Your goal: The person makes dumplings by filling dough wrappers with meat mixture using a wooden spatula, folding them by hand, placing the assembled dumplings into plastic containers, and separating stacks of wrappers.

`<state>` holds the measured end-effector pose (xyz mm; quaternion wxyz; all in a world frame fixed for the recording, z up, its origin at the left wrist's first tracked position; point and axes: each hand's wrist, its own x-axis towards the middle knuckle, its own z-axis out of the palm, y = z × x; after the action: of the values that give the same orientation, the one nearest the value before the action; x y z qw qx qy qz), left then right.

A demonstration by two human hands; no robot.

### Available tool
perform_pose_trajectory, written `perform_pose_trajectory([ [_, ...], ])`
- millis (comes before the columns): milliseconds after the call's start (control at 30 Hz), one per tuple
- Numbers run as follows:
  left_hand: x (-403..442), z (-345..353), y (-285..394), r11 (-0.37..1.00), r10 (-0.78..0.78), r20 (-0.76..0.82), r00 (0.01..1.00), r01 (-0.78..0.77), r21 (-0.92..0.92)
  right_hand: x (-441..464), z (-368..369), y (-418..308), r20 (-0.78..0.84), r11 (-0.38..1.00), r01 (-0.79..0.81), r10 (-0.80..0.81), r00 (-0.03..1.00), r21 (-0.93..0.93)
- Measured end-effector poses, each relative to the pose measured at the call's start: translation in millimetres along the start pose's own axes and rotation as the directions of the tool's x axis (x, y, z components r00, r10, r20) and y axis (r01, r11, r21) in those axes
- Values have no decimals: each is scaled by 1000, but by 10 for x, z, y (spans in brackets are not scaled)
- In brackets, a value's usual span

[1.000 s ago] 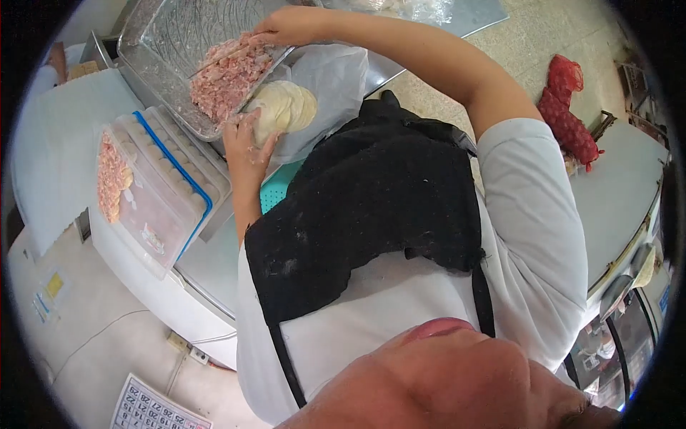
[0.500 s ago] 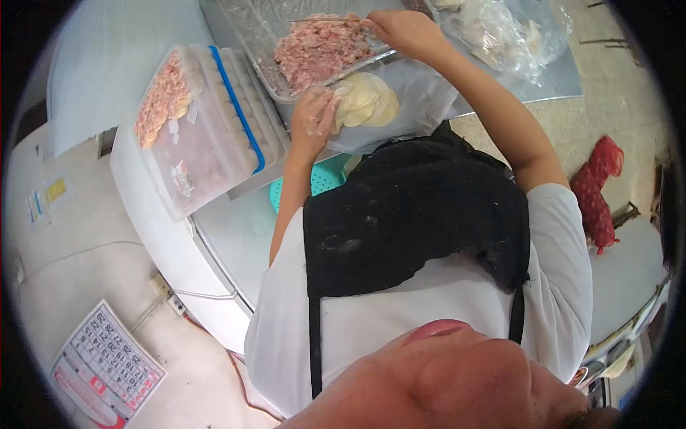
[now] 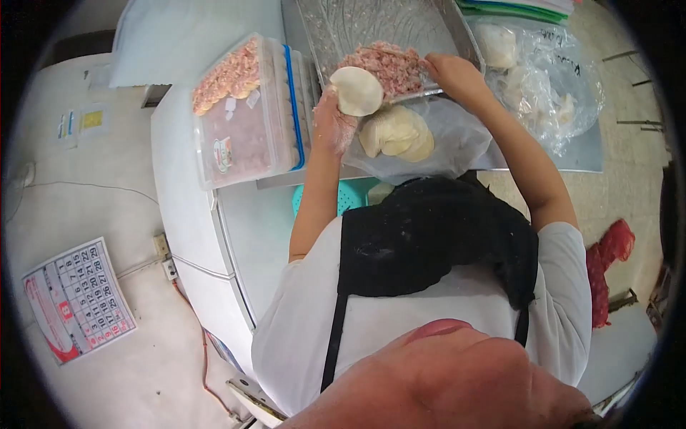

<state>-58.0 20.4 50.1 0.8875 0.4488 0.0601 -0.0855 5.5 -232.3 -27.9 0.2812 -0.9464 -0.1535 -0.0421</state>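
Note:
My left hand [image 3: 334,126] is closed on the edge of a round, pale dough wrapper [image 3: 359,93], held up above the near edge of the metal tray [image 3: 389,20]. A mound of pink minced meat [image 3: 395,70] lies in that tray. Over the right side of the meat, my right hand [image 3: 457,77] is closed around a thin, stick-like tool, mostly hidden by the meat and fingers. Just below the tray, a fanned stack of dough wrappers [image 3: 397,134] rests on a clear plastic sheet [image 3: 457,143].
Left of the tray stands a clear plastic container [image 3: 239,136] with a blue-edged lid, filled pieces inside. At right lies a plastic bag [image 3: 543,93] with pale contents. A turquoise perforated basket [image 3: 349,196] sits below the counter edge. A red net bag [image 3: 607,264] is farther right.
My left hand has lifted one wrapper off the stack and up towards the meat. The right hand has drawn the tool lower into the meat. The whole view has shifted.

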Motion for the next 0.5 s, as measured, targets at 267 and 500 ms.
perform_pose_trajectory([
  [267, 649, -660, -113, 132, 617, 82, 782, -206, 970, 8, -81, 25, 30, 988, 40, -45, 999, 150],
  [500, 764, -605, -306, 73, 798, 58, 600, -191, 979, 26, -185, 52, 123, 953, 32, -72, 990, 300],
])
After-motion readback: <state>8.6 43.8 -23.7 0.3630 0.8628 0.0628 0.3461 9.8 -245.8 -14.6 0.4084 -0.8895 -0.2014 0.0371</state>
